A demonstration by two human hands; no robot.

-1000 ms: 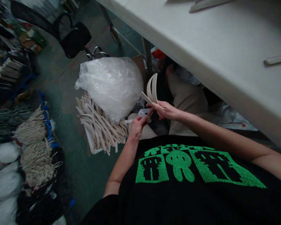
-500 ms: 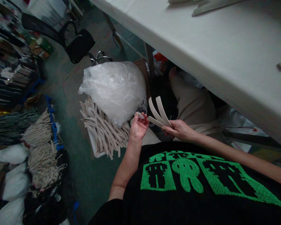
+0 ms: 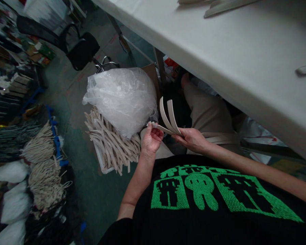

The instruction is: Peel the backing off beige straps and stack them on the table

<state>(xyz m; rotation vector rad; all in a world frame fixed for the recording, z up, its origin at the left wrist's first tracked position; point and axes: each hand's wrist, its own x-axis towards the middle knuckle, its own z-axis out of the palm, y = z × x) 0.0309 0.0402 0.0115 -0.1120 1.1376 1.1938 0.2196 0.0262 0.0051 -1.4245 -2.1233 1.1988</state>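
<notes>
My right hand (image 3: pixel 192 137) is closed around the lower ends of three flat beige strips (image 3: pixel 171 115), which fan out and curve upward. One of them points left toward my left hand (image 3: pixel 153 140). Between the thumb and fingers of that hand is a small whitish piece (image 3: pixel 153 124), too small to name, meeting the tip of the leftward strip. Whether it is joined to the strip I cannot tell. More beige strips (image 3: pixel 112 146) lie heaped in a white tray (image 3: pixel 100 160) beside my left forearm.
A large clear plastic bag (image 3: pixel 122 98) rests over the tray's far side. The white table (image 3: pixel 219 51) runs along the upper right, with some beige strips (image 3: pixel 226 7) on it. A black office chair (image 3: pixel 83 51) stands behind. Bundles of cords (image 3: pixel 44 180) lie at left.
The strips in my right hand have shifted left, and the tip of one now meets the small whitish piece in my left hand. The view has moved slightly.
</notes>
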